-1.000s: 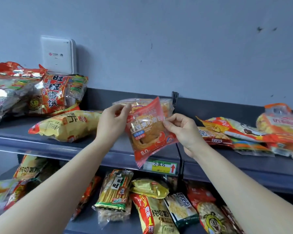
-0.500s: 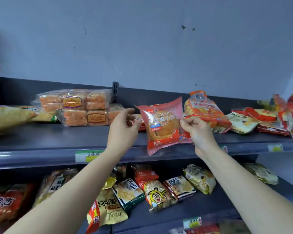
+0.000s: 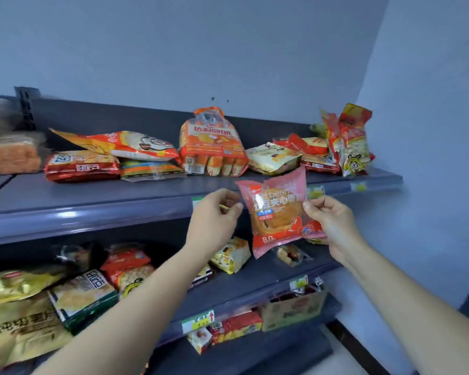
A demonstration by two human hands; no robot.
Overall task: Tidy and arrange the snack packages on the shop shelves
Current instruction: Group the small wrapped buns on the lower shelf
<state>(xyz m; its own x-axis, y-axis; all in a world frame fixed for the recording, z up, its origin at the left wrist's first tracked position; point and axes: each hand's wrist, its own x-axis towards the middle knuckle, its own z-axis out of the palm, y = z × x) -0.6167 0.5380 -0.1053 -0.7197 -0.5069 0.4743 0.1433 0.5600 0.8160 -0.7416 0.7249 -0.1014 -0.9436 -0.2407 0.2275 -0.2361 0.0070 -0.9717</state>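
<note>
A person held a pink bread packet [image 3: 278,215] upright in the air before the front lip of the top shelf [image 3: 92,196], just below an orange bread bag [image 3: 213,147] lying among other snacks there; the right hand [image 3: 328,220] pinched the packet's right edge between thumb and fingers; the left hand [image 3: 214,215] sat at its left edge, fingers curled together, though whether they gripped the wrapper could not be told; more packets crowded the middle shelf [image 3: 255,286] beneath.

a shop: tiered grey shelves [image 3: 92,209] stocked with snack packets [image 3: 213,147], price tags [image 3: 198,322] on edges.
</note>
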